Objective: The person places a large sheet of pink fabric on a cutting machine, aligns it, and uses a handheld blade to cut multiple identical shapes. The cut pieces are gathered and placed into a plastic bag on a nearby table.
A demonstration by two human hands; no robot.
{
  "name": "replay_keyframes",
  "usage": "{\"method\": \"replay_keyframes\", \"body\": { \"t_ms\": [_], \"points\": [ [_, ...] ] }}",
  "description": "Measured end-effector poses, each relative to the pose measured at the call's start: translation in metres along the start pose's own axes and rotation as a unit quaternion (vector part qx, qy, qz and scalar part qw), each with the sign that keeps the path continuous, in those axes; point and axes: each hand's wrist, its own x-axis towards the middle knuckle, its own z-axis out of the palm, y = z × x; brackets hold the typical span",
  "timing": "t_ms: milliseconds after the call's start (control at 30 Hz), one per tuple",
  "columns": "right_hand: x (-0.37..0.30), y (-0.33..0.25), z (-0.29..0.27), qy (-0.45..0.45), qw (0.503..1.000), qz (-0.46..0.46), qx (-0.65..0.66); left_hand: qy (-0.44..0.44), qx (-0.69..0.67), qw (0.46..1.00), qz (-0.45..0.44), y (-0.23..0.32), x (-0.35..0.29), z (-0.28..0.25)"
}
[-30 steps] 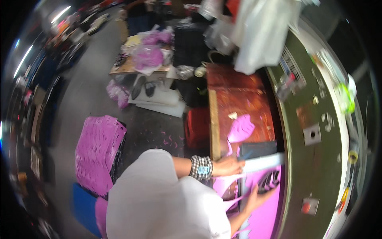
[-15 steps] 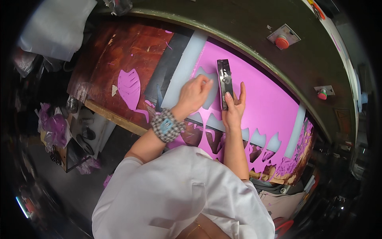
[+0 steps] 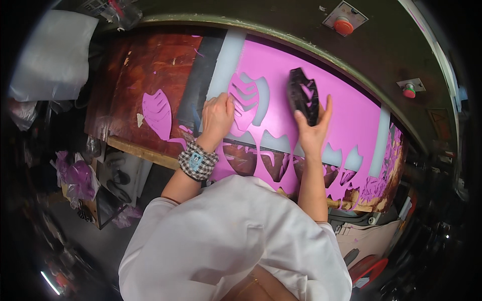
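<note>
My left hand (image 3: 218, 116) is closed at the left edge of a slotted pink foam cut-out (image 3: 244, 104), seemingly pinching it; the fingertips are partly hidden. That cut-out overlaps the matching hole in the pink foam sheet (image 3: 341, 105), where the pale board shows through. My right hand (image 3: 312, 129) grips a black cutting die (image 3: 303, 96) by its near end, with fingers stretched along its right side. The die is slightly blurred and held tilted over the sheet, pink showing through its openings. Another slotted pink cut-out (image 3: 157, 114) lies on the reddish-brown board at left.
A pale blue-grey cutting board (image 3: 228, 60) lies under the sheet. A dark green machine beam (image 3: 281, 22) with a red push button (image 3: 343, 26) and a green-ringed button (image 3: 408, 91) runs along the far side. Pink scraps (image 3: 374, 188) pile up at right.
My left hand has moved left, and the slotted cut-out now shows beside it, partly off its hole. My right hand has turned the die from edge-on to show its shaped outline.
</note>
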Motion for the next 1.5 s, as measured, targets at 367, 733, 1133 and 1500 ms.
{"method": "replay_keyframes", "body": {
  "t_ms": [367,733,1133,1500],
  "points": [
    [-0.008,0.021,0.003,-0.003,0.968,-0.118,-0.222,0.011,-0.149,0.988,-0.045,-0.011,-0.007,-0.003],
    [0.057,0.004,-0.204,0.431,0.740,-0.182,-0.483,0.017,-0.103,0.977,-0.184,-0.034,-0.127,-0.063],
    [-0.061,0.003,-0.172,0.411,0.763,-0.258,-0.428,0.131,0.052,0.984,-0.111,-0.037,-0.131,-0.032],
    [-0.165,0.017,-0.021,-0.009,0.927,-0.283,-0.247,0.097,-0.055,0.990,-0.092,-0.033,-0.147,-0.044]
  ]
}}
